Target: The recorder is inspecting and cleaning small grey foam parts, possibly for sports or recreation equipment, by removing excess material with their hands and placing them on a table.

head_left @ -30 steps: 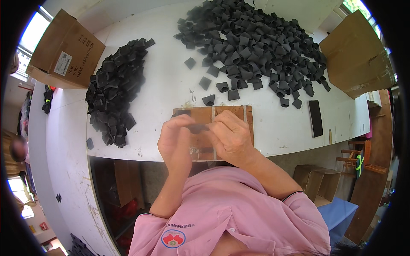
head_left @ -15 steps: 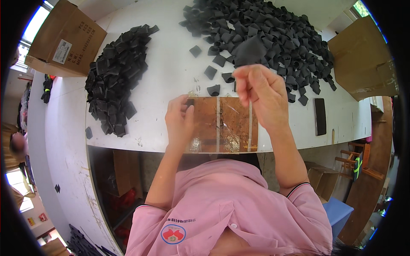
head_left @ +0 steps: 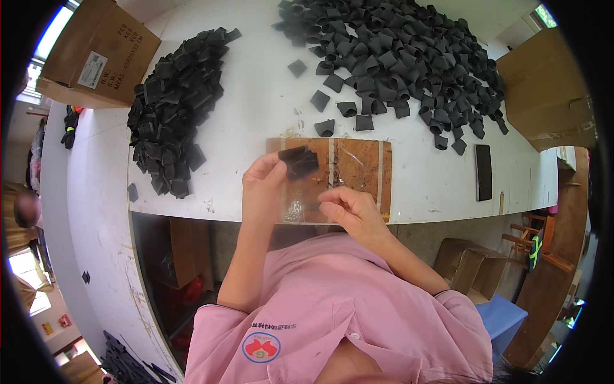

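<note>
My left hand [head_left: 261,185] pinches a flat black fabric piece [head_left: 299,163] between thumb and fingers, just over the left part of a brown board [head_left: 358,168] with pale strips across it. The piece is slightly blurred. Low over the board's near edge is my right hand [head_left: 358,216], its thumb and fingertips drawn together; whether anything sits between them is hidden. Beyond the board lie several loose dark grey fabric tubes, the nearest tube [head_left: 324,128] just past the board's far edge.
A large heap of dark tubes [head_left: 390,57] spreads over the far white table [head_left: 256,89]. At the left rises a pile of flattened black pieces [head_left: 173,109]. Cardboard boxes stand at far left [head_left: 99,54] and far right [head_left: 543,89]. A phone [head_left: 483,173] lies right of the board.
My right hand has come down and toward me from above the tubes to the board's near edge. My left hand now holds the black piece raised and in fuller view.
</note>
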The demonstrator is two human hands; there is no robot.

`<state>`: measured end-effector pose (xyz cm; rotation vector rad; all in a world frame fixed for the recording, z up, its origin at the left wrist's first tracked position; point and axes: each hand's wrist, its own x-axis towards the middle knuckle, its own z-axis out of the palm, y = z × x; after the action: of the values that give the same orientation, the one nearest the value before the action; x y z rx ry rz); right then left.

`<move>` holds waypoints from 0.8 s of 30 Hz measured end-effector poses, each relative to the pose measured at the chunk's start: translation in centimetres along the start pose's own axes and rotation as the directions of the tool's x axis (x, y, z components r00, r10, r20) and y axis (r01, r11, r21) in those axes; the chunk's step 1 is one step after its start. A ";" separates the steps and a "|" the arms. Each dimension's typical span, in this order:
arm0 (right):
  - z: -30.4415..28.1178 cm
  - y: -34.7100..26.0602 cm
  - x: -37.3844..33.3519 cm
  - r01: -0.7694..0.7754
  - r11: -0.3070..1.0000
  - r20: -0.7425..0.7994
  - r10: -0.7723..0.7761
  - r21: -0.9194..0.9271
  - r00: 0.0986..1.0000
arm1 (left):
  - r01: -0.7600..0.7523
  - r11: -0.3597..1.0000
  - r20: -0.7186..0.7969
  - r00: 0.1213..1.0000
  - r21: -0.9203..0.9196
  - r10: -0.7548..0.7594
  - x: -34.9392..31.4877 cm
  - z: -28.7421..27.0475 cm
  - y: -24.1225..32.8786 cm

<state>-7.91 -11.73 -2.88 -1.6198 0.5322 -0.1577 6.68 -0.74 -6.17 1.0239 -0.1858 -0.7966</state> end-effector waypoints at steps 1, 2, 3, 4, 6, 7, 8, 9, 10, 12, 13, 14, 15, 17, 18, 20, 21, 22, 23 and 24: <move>0.6 -0.3 0.1 0.038 0.991 -0.056 -0.031 0.125 0.998 | 0.000 1.000 0.001 1.000 0.000 0.000 -0.9 0.9 0.6; 1.2 -0.8 0.3 0.037 0.991 -0.055 -0.031 0.125 0.998 | 0.096 0.980 0.055 0.995 -0.177 -0.088 -1.9 2.2 1.1; 1.6 -1.5 0.4 -0.001 0.945 -0.058 0.021 0.328 0.998 | 0.198 0.919 0.124 0.979 -0.341 -0.164 -2.8 2.9 1.1; 1.9 -2.0 0.3 -0.034 0.856 -0.050 0.070 0.516 0.996 | 0.205 0.898 0.153 0.976 -0.390 -0.156 -3.5 2.9 0.5; 2.1 -1.2 0.3 0.100 0.930 -0.159 -0.045 0.354 0.986 | 0.204 0.877 0.161 0.976 -0.435 -0.148 -4.1 3.4 0.1; 2.1 -0.9 0.3 0.220 0.960 -0.240 -0.175 0.172 0.955 | 0.202 0.855 0.164 0.977 -0.477 -0.139 -4.3 3.6 0.1; 2.0 -1.1 0.2 0.222 0.960 -0.241 -0.178 0.171 0.954 | 0.206 0.857 0.164 0.976 -0.472 -0.145 -4.3 2.7 -0.6; 1.9 -1.5 0.1 0.263 0.965 -0.283 -0.257 -0.016 0.924 | 0.205 0.857 0.165 0.976 -0.472 -0.142 -4.3 2.6 -0.7; 1.8 -1.7 0.0 0.287 0.936 -0.309 -0.340 -0.205 0.888 | 0.208 0.855 0.143 0.977 -0.476 -0.158 -4.2 2.9 -0.7; 1.8 -1.8 0.2 0.298 0.927 -0.315 -0.359 -0.226 0.879 | 0.209 0.852 0.121 0.978 -0.480 -0.171 -4.1 3.4 -0.1; 1.9 -1.8 0.2 0.305 0.920 -0.322 -0.374 -0.244 0.870 | 0.177 0.870 0.109 0.984 -0.461 -0.142 -4.1 3.8 0.5; 1.8 -1.8 0.2 0.305 0.920 -0.321 -0.374 -0.244 0.870 | 0.144 0.886 0.097 0.989 -0.440 -0.113 -4.1 4.0 0.9; 1.6 -1.8 0.2 0.313 0.911 -0.272 -0.383 -0.268 0.883 | 0.143 0.886 0.095 0.989 -0.440 -0.112 -4.0 4.0 0.8; 1.7 -1.7 0.1 0.322 0.902 -0.218 -0.389 -0.288 0.895 | 0.073 0.978 -0.006 0.997 -0.195 -0.076 -3.9 3.7 0.6; 1.8 -1.5 0.0 0.323 0.899 -0.251 -0.400 -0.297 0.882 | 0.046 0.997 -0.054 0.997 -0.064 -0.049 -3.9 3.5 0.6; 1.6 -0.8 -0.1 0.323 0.895 -0.280 -0.410 -0.308 0.868 | 0.002 0.991 -0.127 0.992 -0.130 -0.019 -3.5 3.2 0.6; 1.3 -0.4 -0.1 0.252 0.908 -0.252 -0.343 -0.334 0.905 | -0.043 0.980 -0.199 0.980 -0.193 0.004 -3.3 3.0 0.7; 0.9 0.3 -0.2 0.176 0.916 -0.230 -0.270 -0.360 0.935 | -0.071 0.971 -0.184 0.982 -0.227 0.028 -3.1 2.9 0.9; 0.6 1.5 0.2 0.174 0.917 -0.232 -0.268 -0.360 0.935 | -0.068 0.971 -0.183 0.983 -0.227 0.026 -3.0 2.7 1.1; 0.2 3.1 1.0 0.064 0.933 -0.242 -0.158 -0.353 0.957 | -0.011 0.966 -0.158 0.987 -0.258 -0.031 -2.8 2.5 1.2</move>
<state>-7.73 -12.10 -6.15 -1.9856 0.7031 -0.3916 4.03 -0.25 -3.24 0.8377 0.0613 -0.7216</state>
